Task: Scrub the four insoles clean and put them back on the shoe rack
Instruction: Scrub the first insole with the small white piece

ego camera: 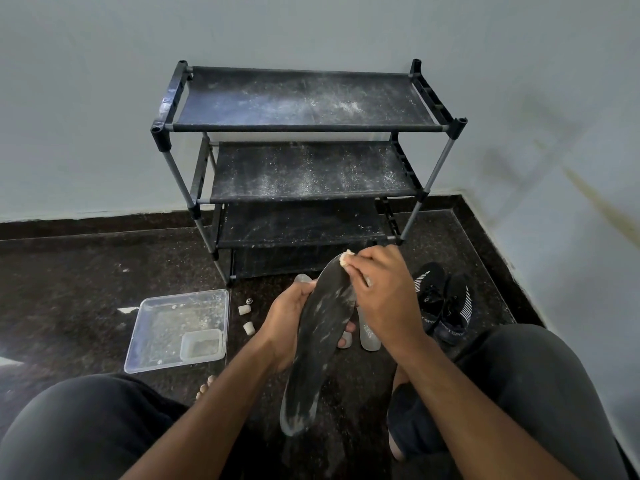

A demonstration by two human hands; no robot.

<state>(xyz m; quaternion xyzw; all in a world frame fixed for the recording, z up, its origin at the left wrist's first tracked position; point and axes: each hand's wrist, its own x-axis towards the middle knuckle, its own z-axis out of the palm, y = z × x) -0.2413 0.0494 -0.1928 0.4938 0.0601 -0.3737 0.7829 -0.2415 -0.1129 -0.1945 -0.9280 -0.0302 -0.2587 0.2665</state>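
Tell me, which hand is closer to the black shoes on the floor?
The right hand. It scrubs the tip of the insole just left of the black shoes. The left hand grips the insole's other edge, farther from them.

The person wears dark charcoal trousers of a soft, matte cloth [86, 431], loose over both knees, the fabric creasing slightly at the bend; the same cloth covers the right leg [540, 386]. Both forearms are bare from the lower edge of the view to the wrist, with no sleeve showing. The left hand [287, 317] and the right hand [384, 289] wear no glove, ring or watch. The feet are bare, toes [206, 388] showing beside the left knee.
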